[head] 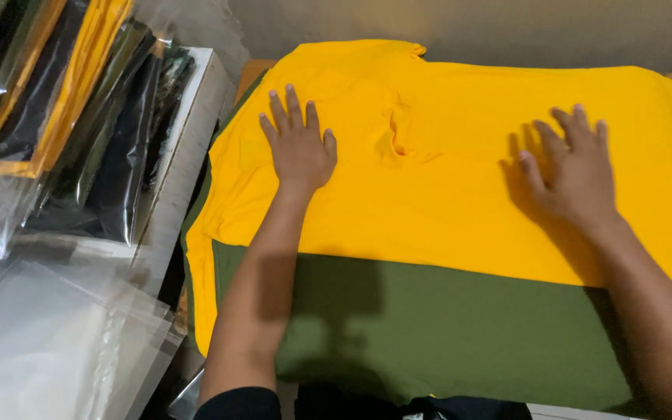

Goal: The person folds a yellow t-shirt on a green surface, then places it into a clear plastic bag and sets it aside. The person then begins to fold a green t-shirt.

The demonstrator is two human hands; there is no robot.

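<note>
A yellow garment [460, 179] lies spread across the middle and upper part of the frame, resting on an olive-green cloth [445, 327] that shows along the lower centre. The left hand [299, 144] presses flat on the yellow fabric at centre left, fingers released and spread, grasping nothing. The right hand [573, 167] lies at centre right, palm down with fingers splayed and slightly lifted at the tips, also holding nothing. A crease [398, 140] runs between the two hands, where one layer of the yellow fabric appears folded over another (the exact shape of the fold is hard to read).

The step in hand looks like smoothing the garment flat, both palms working outward from that crease. The next move would seem to call for even pressure, so the fabric slides neither off the green layer nor into fresh wrinkles.

At the left of the frame stand bagged garments [79, 109] in clear sleeves, with empty plastic bags [48, 334] heaped at the lower left.
</note>
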